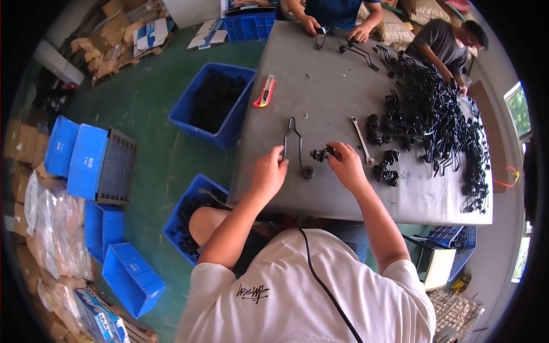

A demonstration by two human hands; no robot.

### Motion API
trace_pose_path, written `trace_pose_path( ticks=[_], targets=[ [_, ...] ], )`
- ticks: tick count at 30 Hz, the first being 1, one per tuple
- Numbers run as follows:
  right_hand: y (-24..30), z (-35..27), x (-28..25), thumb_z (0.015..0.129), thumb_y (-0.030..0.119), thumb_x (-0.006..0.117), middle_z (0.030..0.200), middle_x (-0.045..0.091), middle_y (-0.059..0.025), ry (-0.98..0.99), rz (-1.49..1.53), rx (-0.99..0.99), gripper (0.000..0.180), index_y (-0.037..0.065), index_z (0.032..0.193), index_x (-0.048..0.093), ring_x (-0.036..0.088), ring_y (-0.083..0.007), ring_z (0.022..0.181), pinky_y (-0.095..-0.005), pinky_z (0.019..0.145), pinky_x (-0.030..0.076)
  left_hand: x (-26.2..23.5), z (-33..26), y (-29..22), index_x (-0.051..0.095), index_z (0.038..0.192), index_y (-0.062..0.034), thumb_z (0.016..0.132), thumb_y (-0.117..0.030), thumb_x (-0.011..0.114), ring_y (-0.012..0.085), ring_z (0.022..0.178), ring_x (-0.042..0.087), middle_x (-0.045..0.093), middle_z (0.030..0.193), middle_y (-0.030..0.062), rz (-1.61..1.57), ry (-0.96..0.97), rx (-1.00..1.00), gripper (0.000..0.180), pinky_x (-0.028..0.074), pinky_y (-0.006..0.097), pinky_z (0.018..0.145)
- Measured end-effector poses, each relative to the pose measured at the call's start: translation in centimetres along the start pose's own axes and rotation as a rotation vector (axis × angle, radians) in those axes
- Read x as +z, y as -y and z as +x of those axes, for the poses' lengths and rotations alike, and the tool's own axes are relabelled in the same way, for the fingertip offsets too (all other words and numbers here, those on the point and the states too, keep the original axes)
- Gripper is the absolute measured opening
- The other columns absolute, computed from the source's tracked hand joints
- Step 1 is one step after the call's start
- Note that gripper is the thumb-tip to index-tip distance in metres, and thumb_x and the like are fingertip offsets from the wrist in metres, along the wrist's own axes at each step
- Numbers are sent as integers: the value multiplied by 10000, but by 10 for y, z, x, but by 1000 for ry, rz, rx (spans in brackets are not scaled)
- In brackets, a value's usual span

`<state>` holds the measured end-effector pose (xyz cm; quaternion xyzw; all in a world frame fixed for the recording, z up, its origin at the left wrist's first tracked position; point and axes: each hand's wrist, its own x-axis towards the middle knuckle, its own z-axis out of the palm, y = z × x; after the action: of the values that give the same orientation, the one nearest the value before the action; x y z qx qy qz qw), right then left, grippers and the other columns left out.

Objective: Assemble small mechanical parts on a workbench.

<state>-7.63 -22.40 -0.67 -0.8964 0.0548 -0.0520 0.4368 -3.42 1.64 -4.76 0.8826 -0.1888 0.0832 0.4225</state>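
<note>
At the near left of the counter [320, 86], the left hand [269, 174] pinches the bent rod [301, 150] by its left leg, a good hold on probably light, stiff metal, and the right hand [347, 166] grips a likely hard fitting [320, 154].

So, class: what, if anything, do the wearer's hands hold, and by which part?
Left hand: a bent rod, held low on its left leg. Right hand: a black fitting, held at its right end.
</note>
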Motion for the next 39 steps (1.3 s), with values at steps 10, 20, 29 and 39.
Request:
trace_pose_path(
  ticks=[10, 20, 29, 39],
  targets=[
    [35, 9, 9, 823, 94, 660, 916, 595, -137, 78, -46, -84, 358, 80, 1181, 677, 621, -262, 803, -372, 769, 525, 3, -23, -26, 536, 1195, -31, 847, -100, 733, 379, 807, 674, 684, 906, 160, -190, 58, -51, 406, 532, 466, 702],
    [37, 1, 29, 825, 73, 656, 938, 583, -136, 68, -56, -156, 367, 84, 1191, 670, 623, -283, 770, -384, 738, 531, -10, 3, -6, 580, 1234, -62, 843, -94, 750, 336, 955, 664, 680, 1063, 132, -190, 147, 251, 427, 540, 423, 815],
    [35, 1, 36, 834, 57, 682, 953, 557, -127, 21, -76, -197, 385, 103, 1215, 660, 603, -254, 727, -373, 702, 520, -7, 19, 13, 574, 1105, -19, 905, -162, 736, 340, 867, 707, 710, 966, 173, -320, 247, 117, 294, 558, 408, 760],
    [35, 0, 38, 859, 70, 672, 970, 574, -136, 5, -68, -132, 376, 96, 1234, 655, 611, -260, 761, -373, 720, 519, -22, 26, 10, 548, 1039, -34, 865, -144, 752, 349, 839, 684, 696, 905, 153, -334, 356, 196, 290, 538, 422, 736]
  ],
)
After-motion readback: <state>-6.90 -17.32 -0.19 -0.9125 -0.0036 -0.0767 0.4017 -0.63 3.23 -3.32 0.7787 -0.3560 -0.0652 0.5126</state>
